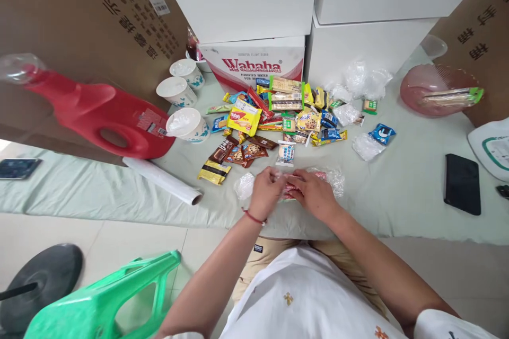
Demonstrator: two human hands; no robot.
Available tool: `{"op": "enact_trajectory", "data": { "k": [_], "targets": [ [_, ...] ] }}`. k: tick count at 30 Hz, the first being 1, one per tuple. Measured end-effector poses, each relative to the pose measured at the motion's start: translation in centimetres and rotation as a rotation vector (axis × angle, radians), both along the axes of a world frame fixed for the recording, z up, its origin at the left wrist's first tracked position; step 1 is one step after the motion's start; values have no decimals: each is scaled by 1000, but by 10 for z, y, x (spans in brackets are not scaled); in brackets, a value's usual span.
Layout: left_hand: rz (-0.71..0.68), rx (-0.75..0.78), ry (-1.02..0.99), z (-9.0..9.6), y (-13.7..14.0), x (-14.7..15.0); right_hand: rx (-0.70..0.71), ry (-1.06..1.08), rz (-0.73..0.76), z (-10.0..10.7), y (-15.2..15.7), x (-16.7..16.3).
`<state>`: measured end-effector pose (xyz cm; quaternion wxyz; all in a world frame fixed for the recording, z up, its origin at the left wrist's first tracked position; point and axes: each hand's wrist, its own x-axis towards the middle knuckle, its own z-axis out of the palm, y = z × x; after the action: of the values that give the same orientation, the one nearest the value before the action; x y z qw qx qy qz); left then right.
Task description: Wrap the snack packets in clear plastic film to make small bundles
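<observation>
A pink-and-red snack packet (pixel 291 190) lies on the cloth in front of me, with clear plastic film (pixel 337 182) around it and spreading out to its right. My left hand (pixel 265 192) is closed in a pinch at the packet's left end, apparently on the film; its fingertips are slightly blurred. Over the packet, my right hand (pixel 317 194) curls its fingers and grips it from above. A crumpled clear-wrapped bundle (pixel 244 186) sits just left of my left hand. Beyond both hands lies a white-and-blue biscuit packet (pixel 285 153).
A pile of assorted wrapped snacks (pixel 274 111) spreads in front of the Wahaha box (pixel 254 63). Film-wrapped bundles (pixel 353 85) lie to its right. Left are paper cups (pixel 189 126), a red jug (pixel 103 111) and a film roll (pixel 167 183). Right are a pink bowl (pixel 417 90) and black phone (pixel 462 184).
</observation>
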<state>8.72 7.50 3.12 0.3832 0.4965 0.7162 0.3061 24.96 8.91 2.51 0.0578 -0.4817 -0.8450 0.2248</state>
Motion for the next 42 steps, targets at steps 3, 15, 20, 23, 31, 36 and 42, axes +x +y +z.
{"op": "enact_trajectory", "data": {
  "k": [3,15,20,23,31,36,42],
  "targets": [
    [-21,74,-126,-11,-1,26,-27,153,-25,-2,3,9],
    [-274,207,268,-33,-28,45,-10,83,-376,-9,27,92],
    [-283,164,319,-30,-28,46,-50,324,-440,-9,23,96],
    [-294,130,351,-28,-28,47,-79,268,-507,-7,18,94],
    [-336,76,423,-24,-29,47,-220,379,-565,-11,8,80],
    [-341,16,482,-18,-28,51,-52,52,-534,9,8,22],
    [-280,111,362,-22,-26,49,101,-49,-311,1,-9,-13]
  ]
}}
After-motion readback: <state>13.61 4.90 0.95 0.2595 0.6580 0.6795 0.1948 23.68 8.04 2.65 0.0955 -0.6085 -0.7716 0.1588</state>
